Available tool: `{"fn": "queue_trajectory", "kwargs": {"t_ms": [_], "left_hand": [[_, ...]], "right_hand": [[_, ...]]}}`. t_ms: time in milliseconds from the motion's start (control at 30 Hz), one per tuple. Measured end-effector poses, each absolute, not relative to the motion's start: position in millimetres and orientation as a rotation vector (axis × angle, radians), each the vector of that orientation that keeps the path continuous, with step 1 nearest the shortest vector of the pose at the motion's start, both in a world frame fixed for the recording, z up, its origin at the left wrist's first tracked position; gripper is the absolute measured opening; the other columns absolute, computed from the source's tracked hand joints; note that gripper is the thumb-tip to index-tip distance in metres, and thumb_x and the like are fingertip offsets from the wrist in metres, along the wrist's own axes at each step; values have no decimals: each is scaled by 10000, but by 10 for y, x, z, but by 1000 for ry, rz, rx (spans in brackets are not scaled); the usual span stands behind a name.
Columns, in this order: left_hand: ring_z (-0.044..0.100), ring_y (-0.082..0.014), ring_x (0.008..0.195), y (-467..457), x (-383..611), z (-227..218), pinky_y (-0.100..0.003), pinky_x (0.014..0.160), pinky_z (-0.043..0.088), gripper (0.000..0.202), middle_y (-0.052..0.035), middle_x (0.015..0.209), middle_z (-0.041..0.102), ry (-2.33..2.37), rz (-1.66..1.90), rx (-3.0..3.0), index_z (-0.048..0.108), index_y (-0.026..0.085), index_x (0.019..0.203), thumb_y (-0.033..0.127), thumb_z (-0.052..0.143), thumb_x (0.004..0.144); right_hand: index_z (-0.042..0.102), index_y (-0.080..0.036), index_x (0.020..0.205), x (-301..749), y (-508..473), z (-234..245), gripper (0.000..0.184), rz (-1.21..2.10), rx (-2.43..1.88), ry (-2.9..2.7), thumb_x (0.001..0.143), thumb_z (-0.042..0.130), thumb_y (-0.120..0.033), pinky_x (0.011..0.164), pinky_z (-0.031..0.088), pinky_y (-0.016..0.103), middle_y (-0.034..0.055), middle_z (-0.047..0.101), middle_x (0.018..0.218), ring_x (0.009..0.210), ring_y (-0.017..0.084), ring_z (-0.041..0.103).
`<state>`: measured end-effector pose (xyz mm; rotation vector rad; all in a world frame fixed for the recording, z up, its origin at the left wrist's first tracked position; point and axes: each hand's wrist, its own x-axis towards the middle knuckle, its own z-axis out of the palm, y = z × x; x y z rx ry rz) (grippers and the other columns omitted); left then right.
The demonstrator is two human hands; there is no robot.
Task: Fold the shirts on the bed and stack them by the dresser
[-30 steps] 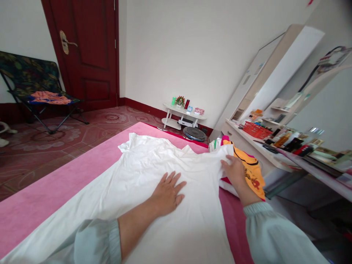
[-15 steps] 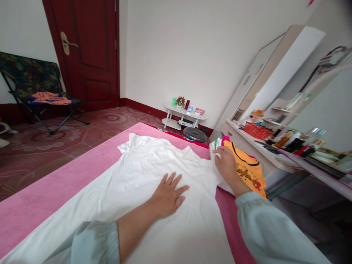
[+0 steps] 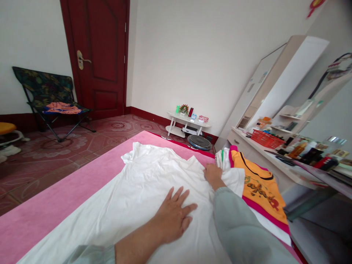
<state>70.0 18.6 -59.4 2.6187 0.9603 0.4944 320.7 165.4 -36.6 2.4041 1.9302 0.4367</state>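
Note:
A white T-shirt (image 3: pixel 148 172) lies spread over a pink bed cover (image 3: pixel 90 183), with soft wrinkles across its upper half. My left hand (image 3: pixel 176 214) rests flat on the middle of the shirt, its fingers spread. At the shirt's far right shoulder is my right hand (image 3: pixel 213 174), fingers curled down onto the fabric; the fingertips are partly hidden. The right sleeve of the shirt reaches over a pile beside it, which holds an orange printed garment (image 3: pixel 258 183) with magenta edges and folded white clothes (image 3: pixel 224 156).
A dressing table (image 3: pixel 275 156) with a red basket (image 3: pixel 267 138) and several bottles stands to the right. Beyond the bed are a low white table (image 3: pixel 176 131) and a round dark lid-like object (image 3: pixel 199 142). A folding chair (image 3: pixel 45 86) stands by the red door (image 3: pixel 106 55).
My right hand has moved left from the sleeve side to the shirt's shoulder. The sleeve now lies out over the orange garment. My left hand stays flat on the shirt; the view has shifted slightly.

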Motion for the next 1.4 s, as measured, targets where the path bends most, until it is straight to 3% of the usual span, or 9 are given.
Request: {"fn": "queue_trajectory", "kwargs": {"t_ms": [133,500,667,833,933,1000,1133,1400], "left_hand": [[123,-297,1417,183,703,-578,-583,1119,96,450,-37,1540,211,947,488,2616,383,378,1392,445,327,950],[124,-292,1418,197,706,-612,-579,1119,101,446,-28,1545,195,887,486,2621,367,390,1395,437,323,954],[129,-290,1417,210,706,-632,-577,1120,99,450,-22,1545,196,883,478,2633,368,390,1395,457,316,953],[142,-286,1416,220,706,-648,-557,1125,101,447,-19,1548,188,879,497,2638,377,383,1392,457,309,957],[149,-288,1415,218,705,-662,-556,1124,103,445,-16,1546,195,879,514,2653,382,384,1389,454,326,953],[157,-284,1413,213,704,-666,-548,1125,107,442,-18,1545,200,887,511,2666,386,381,1386,447,334,953],[156,-268,1415,201,714,-653,-527,1129,111,442,-23,1543,211,917,483,2701,393,360,1385,440,328,955],[57,-257,1428,-85,676,-583,-496,1136,109,534,-61,1559,102,889,288,2710,311,288,1440,500,294,949]], "right_hand": [[681,-117,966,3233,1685,-389,262,479,2319,1973,852,445,-129,823,405,341,176,675,1002,981,246,636],[679,-98,949,3399,1655,-364,333,538,2391,1811,847,367,-40,775,422,380,185,680,934,906,263,661],[611,-112,1081,3299,1511,-210,333,602,2341,1937,843,382,-62,782,421,335,163,638,1060,1000,247,613],[624,-176,855,3174,886,-76,206,282,2107,2558,776,457,-87,814,421,272,52,643,913,884,171,598],[615,-193,917,3061,270,-170,203,19,1976,2807,804,460,-128,847,438,289,49,630,937,929,179,578],[608,-205,1016,3010,-127,-297,232,-97,1943,2860,837,465,-168,896,439,315,68,614,1058,1016,193,557],[578,-195,1151,3014,-615,-547,301,-85,2110,2846,902,410,-217,1021,381,379,107,533,1260,1183,216,475],[610,-202,1103,3113,-849,-559,310,-62,2165,2891,904,373,-186,1013,402,426,96,574,1203,1144,221,504]]}}
